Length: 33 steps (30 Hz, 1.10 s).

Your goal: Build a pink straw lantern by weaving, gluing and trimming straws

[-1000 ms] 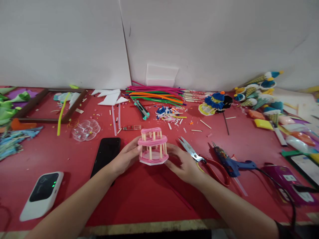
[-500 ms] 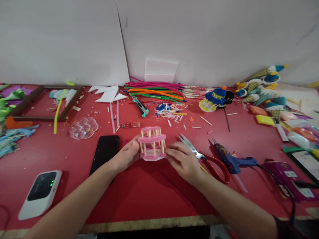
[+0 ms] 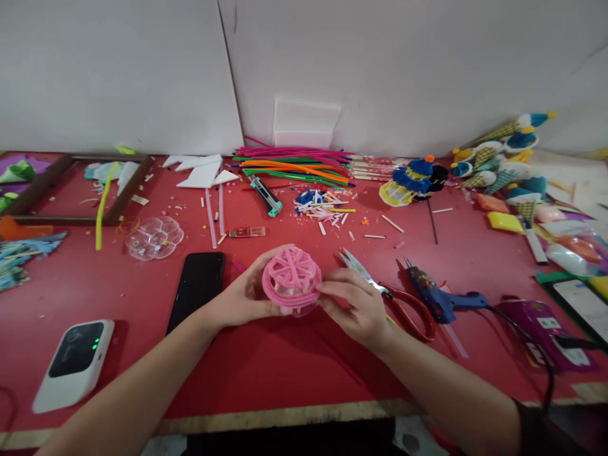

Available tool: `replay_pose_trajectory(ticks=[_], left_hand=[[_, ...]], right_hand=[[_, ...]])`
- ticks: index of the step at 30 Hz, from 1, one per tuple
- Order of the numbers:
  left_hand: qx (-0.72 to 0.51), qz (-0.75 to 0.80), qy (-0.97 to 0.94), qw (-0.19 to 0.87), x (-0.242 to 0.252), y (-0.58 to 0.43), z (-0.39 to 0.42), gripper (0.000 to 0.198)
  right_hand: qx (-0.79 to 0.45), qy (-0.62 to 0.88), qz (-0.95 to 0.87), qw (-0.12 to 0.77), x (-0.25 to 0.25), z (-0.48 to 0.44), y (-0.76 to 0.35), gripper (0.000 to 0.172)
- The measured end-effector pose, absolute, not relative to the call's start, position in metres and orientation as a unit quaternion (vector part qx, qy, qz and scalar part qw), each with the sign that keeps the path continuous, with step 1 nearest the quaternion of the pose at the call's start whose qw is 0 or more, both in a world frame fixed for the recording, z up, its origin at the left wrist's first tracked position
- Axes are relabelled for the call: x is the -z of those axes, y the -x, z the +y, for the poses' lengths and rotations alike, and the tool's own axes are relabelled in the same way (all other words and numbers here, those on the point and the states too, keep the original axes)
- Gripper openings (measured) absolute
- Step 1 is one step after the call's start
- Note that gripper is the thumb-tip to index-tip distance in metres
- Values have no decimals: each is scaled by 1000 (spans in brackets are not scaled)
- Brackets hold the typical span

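Observation:
Between my hands is a round pink craft model (image 3: 291, 276), tilted so its spoked top faces me. Pale short sticks stand between its pink rings. My left hand (image 3: 251, 292) wraps round the model's left side, thumb below and fingers behind. From the right, my right hand (image 3: 357, 308) pinches the rim with thumb and forefinger. Just beyond that hand lie open scissors (image 3: 380, 288) with red handles. A blue glue gun (image 3: 437, 297) rests further right. A black phone (image 3: 197, 288) lies beside my left wrist.
Coloured pipe cleaners (image 3: 294, 166) and a cutter knife (image 3: 265, 195) lie at the back, near a heap of cut stick pieces (image 3: 320, 206). A white device (image 3: 73, 366) stands front left. Cone-shaped crafts (image 3: 503, 158) and a purple box (image 3: 546, 335) occupy the right.
The pink model has been tipped toward me, so its spoked top shows instead of its side. My left thumb has moved from its upper left to underneath.

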<state>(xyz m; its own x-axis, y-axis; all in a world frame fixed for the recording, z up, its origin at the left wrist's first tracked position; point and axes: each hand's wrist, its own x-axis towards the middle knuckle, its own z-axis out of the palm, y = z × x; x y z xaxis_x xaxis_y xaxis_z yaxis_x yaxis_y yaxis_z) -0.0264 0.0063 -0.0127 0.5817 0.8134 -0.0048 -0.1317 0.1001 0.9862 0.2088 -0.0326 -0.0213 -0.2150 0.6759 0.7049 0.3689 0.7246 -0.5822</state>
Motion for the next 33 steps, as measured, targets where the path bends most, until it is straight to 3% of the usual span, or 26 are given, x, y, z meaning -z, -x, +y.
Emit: replay_pose_trajectory(ticks=[6, 11, 17, 21, 33], left_hand=[[-312, 252, -592, 699, 17, 27, 6, 92], [-300, 218, -608, 702, 19, 28, 6, 112], [-368, 209, -646, 636, 13, 29, 6, 84], [-395, 230, -642, 616, 8, 28, 5, 86], [-436, 225, -733, 471, 27, 25, -2, 102]], right_hand=[[-131, 292, -799, 510, 16, -34, -215, 30], [-165, 271, -805, 501, 13, -34, -215, 23], [-223, 302, -758, 534, 19, -35, -210, 20], [-277, 373, -711, 528, 22, -33, -213, 18], [-244, 328, -755, 512, 23, -29, -209, 8]])
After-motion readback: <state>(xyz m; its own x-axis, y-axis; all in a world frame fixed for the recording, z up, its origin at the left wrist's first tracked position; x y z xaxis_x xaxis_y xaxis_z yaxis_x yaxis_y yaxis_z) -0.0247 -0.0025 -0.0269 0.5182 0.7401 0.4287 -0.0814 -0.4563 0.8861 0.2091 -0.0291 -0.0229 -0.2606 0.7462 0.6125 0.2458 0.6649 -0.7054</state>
